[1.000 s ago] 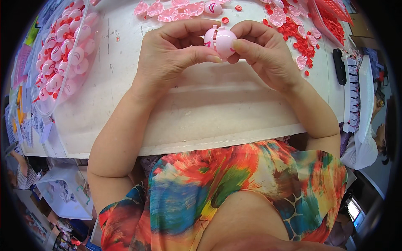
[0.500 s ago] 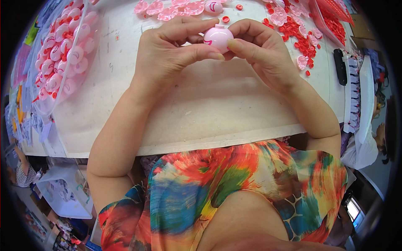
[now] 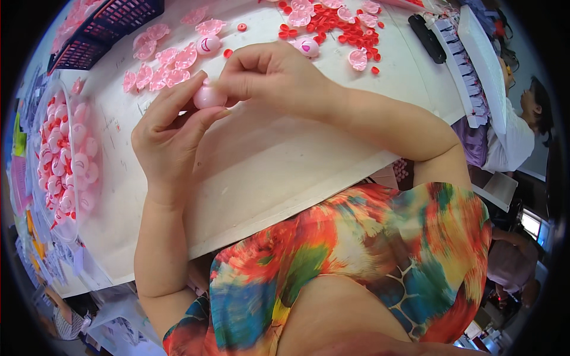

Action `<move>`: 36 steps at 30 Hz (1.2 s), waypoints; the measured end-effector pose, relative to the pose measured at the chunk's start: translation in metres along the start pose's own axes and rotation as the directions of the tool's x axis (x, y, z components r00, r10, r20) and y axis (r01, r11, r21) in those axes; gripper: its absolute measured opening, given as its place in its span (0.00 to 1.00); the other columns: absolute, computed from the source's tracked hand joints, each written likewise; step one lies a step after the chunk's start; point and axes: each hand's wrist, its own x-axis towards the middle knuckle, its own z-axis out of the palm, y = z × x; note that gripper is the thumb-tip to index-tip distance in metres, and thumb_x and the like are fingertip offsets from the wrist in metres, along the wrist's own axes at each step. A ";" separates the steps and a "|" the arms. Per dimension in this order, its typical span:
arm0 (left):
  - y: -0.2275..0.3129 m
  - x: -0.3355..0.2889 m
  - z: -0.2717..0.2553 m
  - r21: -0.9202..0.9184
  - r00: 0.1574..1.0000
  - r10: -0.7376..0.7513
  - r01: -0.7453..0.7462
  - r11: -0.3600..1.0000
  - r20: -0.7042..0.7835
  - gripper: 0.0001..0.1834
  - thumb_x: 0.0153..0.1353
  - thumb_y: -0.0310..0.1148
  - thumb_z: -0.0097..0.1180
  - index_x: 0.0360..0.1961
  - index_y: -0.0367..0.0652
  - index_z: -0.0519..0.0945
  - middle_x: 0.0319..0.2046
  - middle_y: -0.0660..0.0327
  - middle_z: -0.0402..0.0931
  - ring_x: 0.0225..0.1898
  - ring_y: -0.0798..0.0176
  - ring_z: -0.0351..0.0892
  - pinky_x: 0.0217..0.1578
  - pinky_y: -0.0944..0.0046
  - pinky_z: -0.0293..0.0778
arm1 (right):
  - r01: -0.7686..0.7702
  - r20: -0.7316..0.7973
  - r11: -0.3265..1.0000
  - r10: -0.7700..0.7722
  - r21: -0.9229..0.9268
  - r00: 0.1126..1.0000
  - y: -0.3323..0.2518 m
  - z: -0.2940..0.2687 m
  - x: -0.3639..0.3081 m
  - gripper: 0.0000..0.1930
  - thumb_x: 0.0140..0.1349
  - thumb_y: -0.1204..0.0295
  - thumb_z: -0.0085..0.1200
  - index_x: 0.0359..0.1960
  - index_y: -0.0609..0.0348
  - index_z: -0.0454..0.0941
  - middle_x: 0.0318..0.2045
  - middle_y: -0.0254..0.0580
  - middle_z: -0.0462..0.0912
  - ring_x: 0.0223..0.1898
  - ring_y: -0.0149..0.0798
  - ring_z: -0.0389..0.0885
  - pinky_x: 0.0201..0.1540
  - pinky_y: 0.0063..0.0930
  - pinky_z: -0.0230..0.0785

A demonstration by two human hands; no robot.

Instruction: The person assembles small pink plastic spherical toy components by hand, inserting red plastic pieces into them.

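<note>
A small pink plastic ball (image 3: 209, 97) with a short neck on top is held above the white table (image 3: 261, 160). My left hand (image 3: 169, 130) grips it from the left between thumb and fingers. From the other side, the fingers of my right hand (image 3: 267, 77) are closed at the ball's right edge, touching it. Just beyond lie pink petal-shaped pieces (image 3: 176, 77) and another pink ball with a printed mark (image 3: 208, 44). One more pink ball (image 3: 307, 47) rests past my right hand, beside a spread of small red caps (image 3: 338, 22).
At the left stands a clear plastic tub (image 3: 98, 172) full of pink balls with red parts. A dark blue basket (image 3: 107, 29) occupies the far left. Toward the right edge are a black oblong object (image 3: 427, 39) and a row of white pieces (image 3: 463, 71). A person (image 3: 516, 136) is beyond.
The view has turned and shifted to the right. My hands, still on the pink ball, have moved left in the picture, and the blue basket has come into view.
</note>
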 end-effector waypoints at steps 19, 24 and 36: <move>0.005 0.003 -0.010 -0.224 0.966 -0.245 0.256 0.940 0.079 0.21 0.45 0.21 0.58 0.44 0.31 0.73 0.38 0.54 0.75 0.36 0.63 0.77 0.41 0.68 0.72 | -0.224 -0.232 0.202 -0.019 -0.953 0.973 -0.025 -0.070 -0.023 0.16 0.50 0.59 0.55 0.35 0.57 0.75 0.29 0.37 0.74 0.33 0.34 0.73 0.36 0.26 0.64; -0.001 0.005 -0.013 -0.238 0.963 -0.266 0.269 0.933 0.045 0.20 0.47 0.23 0.57 0.44 0.31 0.72 0.39 0.55 0.75 0.37 0.63 0.76 0.41 0.68 0.72 | 0.118 0.089 0.155 -0.182 -0.981 0.979 -0.054 -0.056 -0.019 0.10 0.51 0.68 0.53 0.31 0.61 0.74 0.27 0.44 0.75 0.29 0.40 0.75 0.31 0.27 0.67; -0.009 0.010 -0.020 -0.384 0.948 -0.317 0.297 0.875 0.012 0.19 0.53 0.27 0.54 0.47 0.32 0.70 0.40 0.55 0.74 0.39 0.59 0.77 0.41 0.68 0.73 | 0.286 0.272 0.231 -0.091 -0.930 0.958 -0.052 -0.023 -0.001 0.09 0.51 0.71 0.54 0.33 0.62 0.75 0.27 0.41 0.77 0.29 0.36 0.76 0.31 0.24 0.68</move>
